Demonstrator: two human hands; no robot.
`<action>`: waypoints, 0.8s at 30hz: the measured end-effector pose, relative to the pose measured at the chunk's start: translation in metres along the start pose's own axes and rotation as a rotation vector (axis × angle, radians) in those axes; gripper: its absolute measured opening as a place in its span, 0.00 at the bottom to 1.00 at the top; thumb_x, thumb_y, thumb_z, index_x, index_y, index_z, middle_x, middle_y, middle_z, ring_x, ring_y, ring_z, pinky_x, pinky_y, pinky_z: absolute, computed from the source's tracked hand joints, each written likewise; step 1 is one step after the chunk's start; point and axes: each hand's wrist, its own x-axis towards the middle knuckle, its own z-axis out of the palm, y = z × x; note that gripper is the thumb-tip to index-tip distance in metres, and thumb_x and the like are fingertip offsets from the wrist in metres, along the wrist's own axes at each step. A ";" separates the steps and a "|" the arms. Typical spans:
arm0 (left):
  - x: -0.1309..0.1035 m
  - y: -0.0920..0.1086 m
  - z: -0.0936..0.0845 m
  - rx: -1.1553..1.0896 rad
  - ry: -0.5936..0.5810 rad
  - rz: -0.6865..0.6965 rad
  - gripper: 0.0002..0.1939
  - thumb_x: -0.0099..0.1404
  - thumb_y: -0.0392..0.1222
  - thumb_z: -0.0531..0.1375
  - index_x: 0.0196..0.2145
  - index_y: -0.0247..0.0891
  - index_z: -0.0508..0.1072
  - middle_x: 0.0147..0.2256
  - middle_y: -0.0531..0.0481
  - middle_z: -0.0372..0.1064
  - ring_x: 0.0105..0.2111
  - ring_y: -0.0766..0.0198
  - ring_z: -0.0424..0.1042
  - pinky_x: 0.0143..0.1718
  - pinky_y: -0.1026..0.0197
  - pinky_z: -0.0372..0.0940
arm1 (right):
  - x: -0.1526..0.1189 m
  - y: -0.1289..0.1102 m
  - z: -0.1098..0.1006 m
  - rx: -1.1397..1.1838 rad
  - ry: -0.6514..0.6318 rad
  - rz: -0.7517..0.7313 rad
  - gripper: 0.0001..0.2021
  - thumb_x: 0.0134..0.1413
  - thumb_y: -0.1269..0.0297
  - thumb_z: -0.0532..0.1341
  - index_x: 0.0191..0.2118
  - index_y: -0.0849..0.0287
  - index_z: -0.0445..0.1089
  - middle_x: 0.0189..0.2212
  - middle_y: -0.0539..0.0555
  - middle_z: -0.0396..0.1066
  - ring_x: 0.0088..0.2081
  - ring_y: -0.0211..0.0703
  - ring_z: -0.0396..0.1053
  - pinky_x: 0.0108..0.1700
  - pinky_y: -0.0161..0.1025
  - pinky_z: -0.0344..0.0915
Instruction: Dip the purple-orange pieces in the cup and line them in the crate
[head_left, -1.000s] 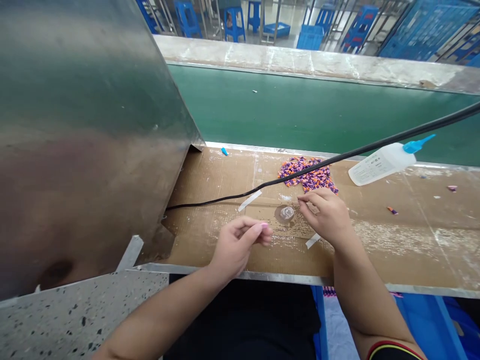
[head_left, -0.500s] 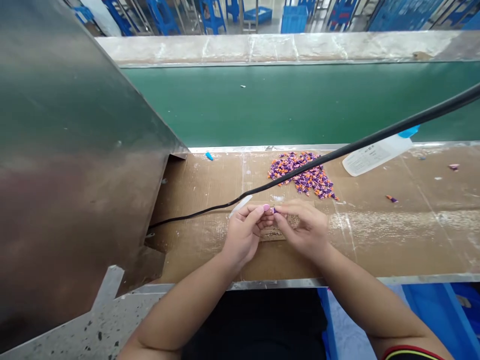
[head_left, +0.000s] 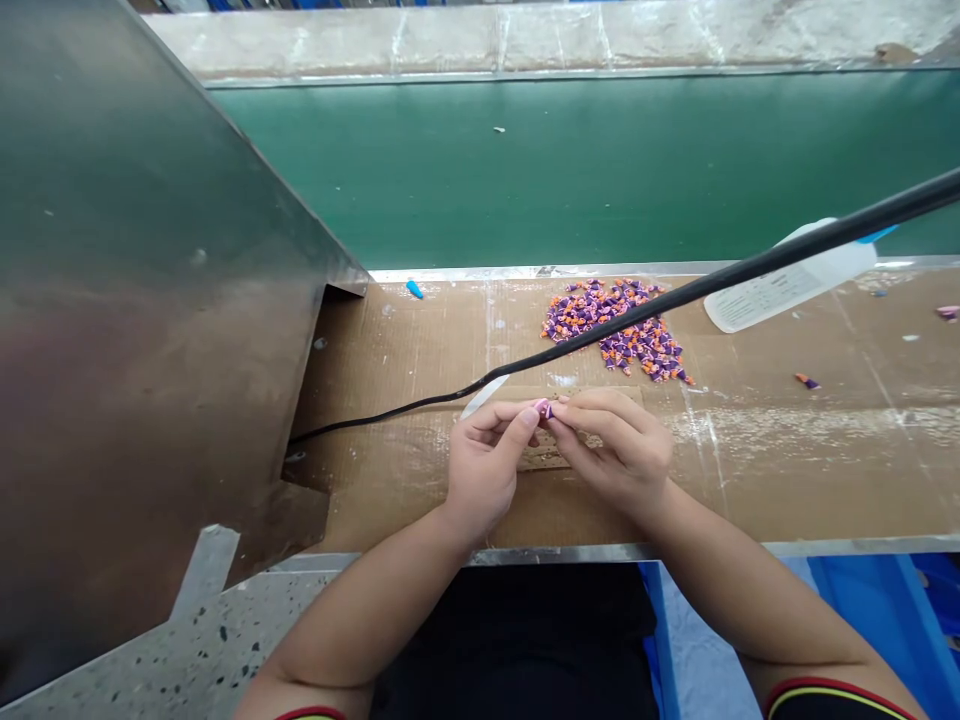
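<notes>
Between both sets of fingertips sits a tiny purple and pink figure piece (head_left: 548, 410), partly covered by the fingers. My left hand (head_left: 491, 455) pinches its pink end between thumb and forefinger. On the purple end, the thumb and forefinger of my right hand (head_left: 619, 445) are closed. Beyond the hands lies a pile of small purple, orange and pink pieces (head_left: 645, 350) on the cardboard-covered bench (head_left: 390, 380). A white strip-like tool (head_left: 484, 396) rests just behind my left hand, its lower part hidden.
A black cable (head_left: 705, 290) slants across the bench, passing over the pile. A metal panel (head_left: 165, 330) rises at left. At right lie a white bottle (head_left: 795, 285) and one loose piece (head_left: 808, 381); a blue bit (head_left: 414, 289) lies far left. A green belt (head_left: 480, 180) runs behind.
The camera view has tipped downward. My left thumb and forefinger have closed onto the piece, where before they were slightly apart from it; the right hand keeps its pinch.
</notes>
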 end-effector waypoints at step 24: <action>-0.012 -0.003 -0.001 0.391 -0.133 0.664 0.24 0.72 0.26 0.63 0.59 0.50 0.81 0.57 0.49 0.79 0.55 0.57 0.82 0.57 0.57 0.81 | 0.001 -0.008 -0.004 0.059 0.032 0.045 0.13 0.66 0.75 0.68 0.50 0.50 0.76 0.38 0.52 0.82 0.37 0.43 0.83 0.38 0.42 0.84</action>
